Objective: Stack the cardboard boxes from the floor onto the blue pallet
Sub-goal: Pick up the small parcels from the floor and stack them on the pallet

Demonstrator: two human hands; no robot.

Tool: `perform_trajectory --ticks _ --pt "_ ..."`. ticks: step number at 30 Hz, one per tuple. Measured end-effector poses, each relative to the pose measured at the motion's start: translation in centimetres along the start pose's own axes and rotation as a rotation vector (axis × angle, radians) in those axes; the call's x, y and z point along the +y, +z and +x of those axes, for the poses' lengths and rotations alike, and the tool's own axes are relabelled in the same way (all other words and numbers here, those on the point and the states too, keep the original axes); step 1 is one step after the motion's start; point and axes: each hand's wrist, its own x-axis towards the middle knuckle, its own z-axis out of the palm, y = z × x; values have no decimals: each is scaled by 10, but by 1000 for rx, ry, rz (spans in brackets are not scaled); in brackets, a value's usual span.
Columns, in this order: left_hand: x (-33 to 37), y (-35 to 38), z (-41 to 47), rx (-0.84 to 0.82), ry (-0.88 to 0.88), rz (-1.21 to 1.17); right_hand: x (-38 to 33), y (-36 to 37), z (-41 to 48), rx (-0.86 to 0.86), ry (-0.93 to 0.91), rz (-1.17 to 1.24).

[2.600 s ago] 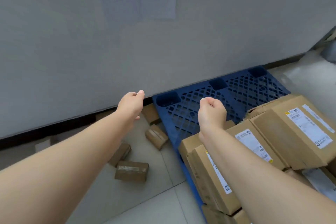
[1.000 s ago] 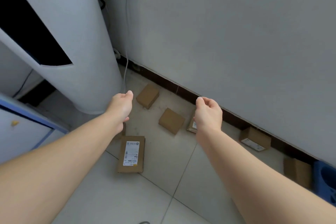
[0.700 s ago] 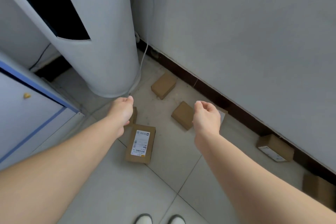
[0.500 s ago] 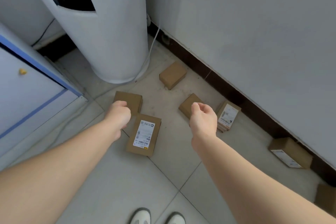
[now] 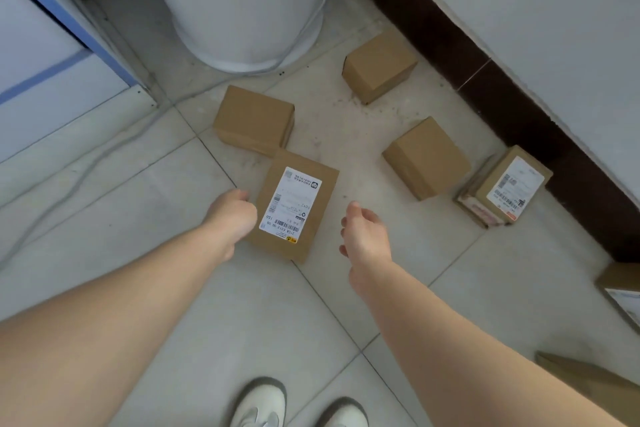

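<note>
Underfoot, pale tiled floor (image 5: pixel 138 204), dark skirting (image 5: pixel 519 90); left hand (image 5: pixel 232 215) against labelled box (image 5: pixel 298 204), grip unclear; right hand (image 5: pixel 365 234) loose, empty.

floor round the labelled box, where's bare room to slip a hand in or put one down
Bare tile lies between the labelled box and the right plain box, under the right hand. There is more left of the left hand and toward the shoes. Crowded: its far corner meets the rear plain box.

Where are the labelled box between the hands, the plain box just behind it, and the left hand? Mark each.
labelled box (image 5: pixel 294 204), head view, on its white label.
plain box (image 5: pixel 254 118), head view, on its top face.
left hand (image 5: pixel 232 215), head view, on the back of the hand.
</note>
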Motion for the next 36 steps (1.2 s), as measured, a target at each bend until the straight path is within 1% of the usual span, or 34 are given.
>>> perform_trajectory --ticks 4,10,12,14,16,18,21,24,27,30,32,34,36 --pt "-25 22 32 -44 31 86 27 25 33 -68 54 -25" --pt "-42 38 61 -105 24 93 51 42 61 -186 165 -67" --pt "-43 40 57 -83 27 66 53 40 62 -188 171 -34" --pt "-37 43 42 -60 62 44 51 32 57 -142 119 -5" --pt "-27 46 22 -49 94 41 47 17 49 -69 39 27" --pt "-13 49 -2 -41 125 37 36 -4 31 -36 9 73" --pt "20 54 -46 -38 148 -34 13 -41 -5 9 14 161" --pt "60 60 -96 -94 152 -101 -13 -85 -40 72 33 276" --pt "94 62 -141 -111 150 -139 -43 -132 -77 120 27 357" --pt "125 62 -185 -151 208 -168 -66 -174 -107 159 35 428" --pt "147 63 -218 -221 220 -210 -76 -200 -125 204 41 461" --pt "168 66 -250 -347 180 -254 -79 -224 -142 263 47 460" --pt "186 70 -280 -474 172 -208 -80 -247 -159 303 34 475"
